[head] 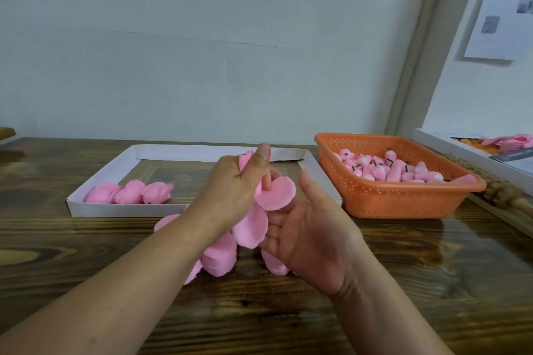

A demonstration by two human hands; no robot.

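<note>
My left hand (pixel 239 179) grips a bunch of pink fabric petals (pixel 275 192) above the table, thumb pointing up. Several petals hang down from it in a loose chain (pixel 249 225). My right hand (pixel 311 228) lies palm up just right of the bunch, its straight fingers under the hanging petals. More pink petals (pixel 219 256) lie on the wooden table (pixel 288 311) beneath both hands. Three finished pink flower heads (pixel 129 192) sit in a row at the front left of a shallow white cardboard tray (pixel 127 210).
An orange perforated plastic basket (pixel 403 202) with several pink buds stands at the right of the tray. Farther right a white box (pixel 450 150) holds more pink and orange pieces. A wall runs close behind the table.
</note>
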